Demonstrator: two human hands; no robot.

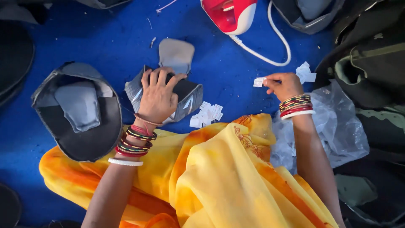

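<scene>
Item one: left hand (pixel 158 99), palm down with fingers spread over a folded grey-and-black fabric piece (pixel 187 95), pressing it flat on the blue cloth (pixel 105 42) that covers the floor. The grip is a flat hold rather than a pinch; the fingertips curl over the piece's upper edge.

Item two: right hand (pixel 284 85), thumb and forefinger closed on a small white paper tag (pixel 258 82), held just above the blue cloth and well apart from the fabric piece.

Item three: a loose pile of the same white tags (pixel 206 115), lying just beside the fabric piece at its lower right corner. A few more white tags (pixel 305 72) lie just past the right hand.

Item four: a larger dark fabric shell with a grey lining (pixel 78 112), open and lying left of the held piece. A grey lining flap (pixel 176 54) lies just above it.

Item five: a red-and-white electric iron (pixel 230 14) at the top, its white cord (pixel 274 46) looping to the right. Clear plastic wrap (pixel 337 122) and dark and olive garments (pixel 367 67) lie at the right.

Step in hand, as I judge it: one tag picked, the piece steadied to receive it. The next move would call for carrying the tag across to the piece and setting it squarely while the left hand keeps the fabric from shifting.
</scene>
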